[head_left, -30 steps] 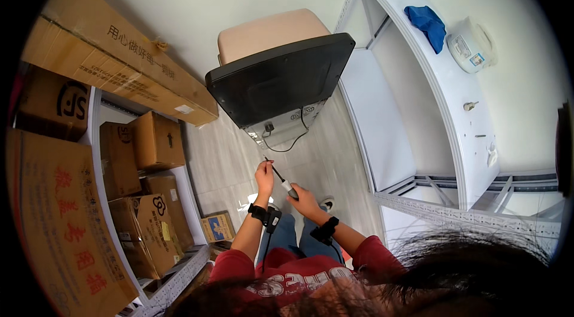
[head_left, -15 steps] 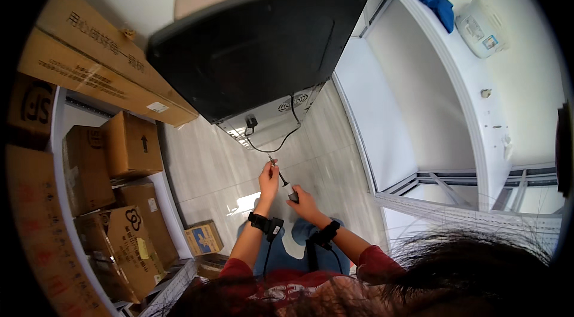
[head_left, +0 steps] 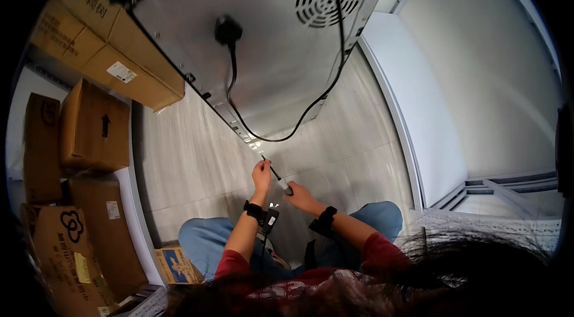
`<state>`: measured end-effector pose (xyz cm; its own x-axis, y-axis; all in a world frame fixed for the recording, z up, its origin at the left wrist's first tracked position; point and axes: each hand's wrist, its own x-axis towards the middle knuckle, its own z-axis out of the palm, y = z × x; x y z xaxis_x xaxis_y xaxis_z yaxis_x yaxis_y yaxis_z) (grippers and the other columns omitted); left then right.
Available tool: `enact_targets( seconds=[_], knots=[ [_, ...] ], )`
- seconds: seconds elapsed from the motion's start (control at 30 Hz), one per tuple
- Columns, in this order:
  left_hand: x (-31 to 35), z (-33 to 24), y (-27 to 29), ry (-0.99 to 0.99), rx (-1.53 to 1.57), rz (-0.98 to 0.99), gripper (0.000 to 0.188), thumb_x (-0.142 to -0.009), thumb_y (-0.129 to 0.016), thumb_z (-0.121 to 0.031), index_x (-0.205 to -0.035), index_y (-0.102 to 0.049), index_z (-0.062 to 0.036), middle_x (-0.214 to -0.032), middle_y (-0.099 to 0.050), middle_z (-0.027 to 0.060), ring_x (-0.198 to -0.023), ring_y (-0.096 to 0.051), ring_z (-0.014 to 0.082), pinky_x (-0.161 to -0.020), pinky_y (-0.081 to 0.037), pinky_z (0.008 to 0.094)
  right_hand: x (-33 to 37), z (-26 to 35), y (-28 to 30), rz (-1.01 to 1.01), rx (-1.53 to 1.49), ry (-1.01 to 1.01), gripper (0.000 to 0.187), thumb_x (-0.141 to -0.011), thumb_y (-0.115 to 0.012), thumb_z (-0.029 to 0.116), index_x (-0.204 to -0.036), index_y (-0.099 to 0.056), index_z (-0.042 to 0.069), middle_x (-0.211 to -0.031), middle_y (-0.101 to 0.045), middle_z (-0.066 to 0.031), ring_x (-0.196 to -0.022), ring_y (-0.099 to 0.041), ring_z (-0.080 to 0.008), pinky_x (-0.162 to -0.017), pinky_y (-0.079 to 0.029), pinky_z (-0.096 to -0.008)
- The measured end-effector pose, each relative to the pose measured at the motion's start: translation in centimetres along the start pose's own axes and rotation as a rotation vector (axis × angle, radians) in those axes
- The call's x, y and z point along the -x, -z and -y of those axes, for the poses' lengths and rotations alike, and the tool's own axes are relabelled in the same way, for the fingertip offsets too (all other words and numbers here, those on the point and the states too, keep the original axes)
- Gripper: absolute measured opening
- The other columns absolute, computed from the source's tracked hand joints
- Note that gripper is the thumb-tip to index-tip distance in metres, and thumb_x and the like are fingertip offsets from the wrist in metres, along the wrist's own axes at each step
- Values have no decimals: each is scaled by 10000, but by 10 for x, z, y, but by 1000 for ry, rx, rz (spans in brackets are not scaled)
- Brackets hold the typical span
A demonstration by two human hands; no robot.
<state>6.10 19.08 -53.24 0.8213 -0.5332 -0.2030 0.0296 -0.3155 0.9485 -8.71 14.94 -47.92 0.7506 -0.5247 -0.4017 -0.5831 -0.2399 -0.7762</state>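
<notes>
A screwdriver (head_left: 283,184) with a grey and black handle slants away from me, its thin dark shaft toward the machine. Around its handle my right hand (head_left: 304,198) is closed. Farther along, the fingers of my left hand (head_left: 262,174) pinch the shaft close to the tip. The tip is near the lower edge of the metal panel (head_left: 179,24) of a tall machine; whether it touches is too small to tell. On that panel are a black plug (head_left: 228,30) and a round slotted vent (head_left: 327,0). A black power cord (head_left: 281,140) loops down between my hands and the panel.
Cardboard boxes (head_left: 95,125) fill the shelving on the left, with a long carton (head_left: 128,72) beside the machine. White metal shelving (head_left: 412,101) lines the right side. A small box (head_left: 177,265) sits on the pale tiled floor (head_left: 173,155) by my left knee.
I have come down lower and closer to the machine; its metal panel now looms large, and my knees are bent outward. Both hands keep hold of the screwdriver, now by the panel's lower edge.
</notes>
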Motion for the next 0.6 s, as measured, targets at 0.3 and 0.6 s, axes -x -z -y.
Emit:
enact_targets(
  seconds=[0.3,0.6],
  knots=[
    [-36,40,22,-74,-191,113,338,-791,-522,-294,-812,-614,30,-661,-598,140,-618,-560,219,-599,-429,330,-82,-21,-64,-53,-108,19,347,-687,-605,226,-888,-446,-7,-689,-567,-179,-669,-565,-345,-601,-435,-408],
    [-49,122,31,89,-115,325,265,-779,-551,-254,-871,-599,-10,-660,-584,60,-585,-530,135,-552,-424,276,-112,-52,-121,-111,18,-52,383,-675,-638,276,-893,-486,1,-770,-587,-171,-747,-572,-319,-635,-435,-381]
  ],
)
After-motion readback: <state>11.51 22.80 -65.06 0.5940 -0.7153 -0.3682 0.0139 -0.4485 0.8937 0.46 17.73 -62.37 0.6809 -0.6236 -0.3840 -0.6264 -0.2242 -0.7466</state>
